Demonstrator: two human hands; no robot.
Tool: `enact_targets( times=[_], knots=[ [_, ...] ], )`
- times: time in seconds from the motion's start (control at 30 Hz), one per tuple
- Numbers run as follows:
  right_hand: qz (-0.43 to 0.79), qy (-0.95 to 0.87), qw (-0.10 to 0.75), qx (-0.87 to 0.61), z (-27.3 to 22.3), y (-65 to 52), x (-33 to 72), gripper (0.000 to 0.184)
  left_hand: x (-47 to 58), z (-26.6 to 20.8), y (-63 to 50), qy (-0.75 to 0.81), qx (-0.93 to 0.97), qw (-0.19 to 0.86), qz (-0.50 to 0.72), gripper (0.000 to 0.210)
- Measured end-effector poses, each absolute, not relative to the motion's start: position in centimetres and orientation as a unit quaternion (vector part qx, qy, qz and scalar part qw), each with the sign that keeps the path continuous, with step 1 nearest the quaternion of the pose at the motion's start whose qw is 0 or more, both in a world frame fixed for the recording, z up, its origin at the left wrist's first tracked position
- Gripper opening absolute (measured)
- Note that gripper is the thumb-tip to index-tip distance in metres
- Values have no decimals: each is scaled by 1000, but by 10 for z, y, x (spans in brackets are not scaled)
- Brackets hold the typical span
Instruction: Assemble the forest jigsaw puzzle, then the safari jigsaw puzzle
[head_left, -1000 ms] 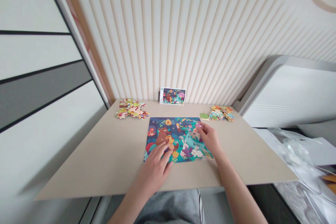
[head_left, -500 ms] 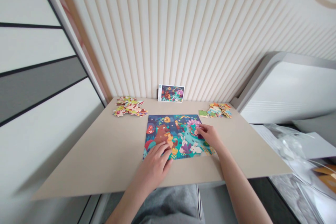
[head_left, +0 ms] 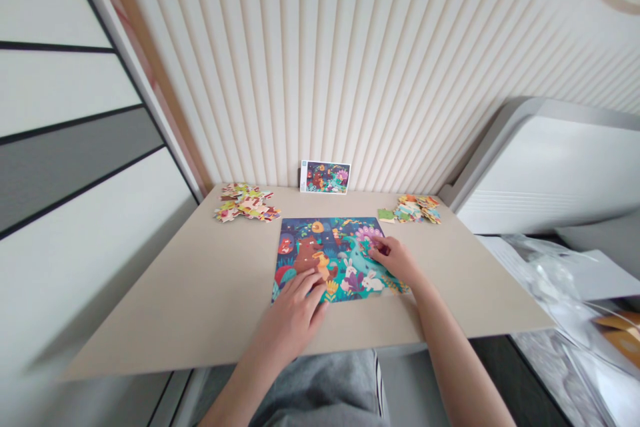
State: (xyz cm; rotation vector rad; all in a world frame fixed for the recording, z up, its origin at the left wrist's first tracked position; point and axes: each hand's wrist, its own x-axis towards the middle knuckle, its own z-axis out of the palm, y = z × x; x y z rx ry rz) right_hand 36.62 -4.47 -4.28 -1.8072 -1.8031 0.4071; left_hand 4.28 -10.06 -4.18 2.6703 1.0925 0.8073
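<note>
jigsaw puzzle (head_left: 345,260): on bench (head_left: 200,293) | peacock fan (head_left: 367,233): now visible beside right hand (head_left: 397,260), unlike a second ago; grip state there unclear | left hand (head_left: 299,310): fingers outspread on puzzle | picture card (head_left: 325,177) behind puzzle: label illegible

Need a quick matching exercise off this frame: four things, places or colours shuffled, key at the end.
1. left hand
2. right hand
3. picture card
4. clothing on the lap

A. grey
B. at the right part of the puzzle
C. standing in front of the ribbed wall
D. on the puzzle's near-left part

Pairs: 1-D, 2-B, 3-C, 4-A
</note>
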Motion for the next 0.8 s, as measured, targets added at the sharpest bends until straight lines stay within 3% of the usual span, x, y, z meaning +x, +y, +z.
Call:
enact_targets(
  times=[0.2,0.4,0.5,0.6,0.8],
  knots=[
    [180,-643,305,-679,-45,-43,366,41,42,-41,-101,364,890,71,264,32],
    [319,-526,454,-645,-45,-41,371,39,42,-45,-99,366,894,69,249,32],
    [338,-489,509,-623,-41,-42,372,53,42,-46,-99,365,893,67,254,32],
    [360,-476,518,-613,-37,-43,371,66,42,-45,-100,365,892,67,258,31],
    [372,-457,529,-611,-30,-45,368,62,43,-45,-101,362,890,67,268,32]
  ],
)
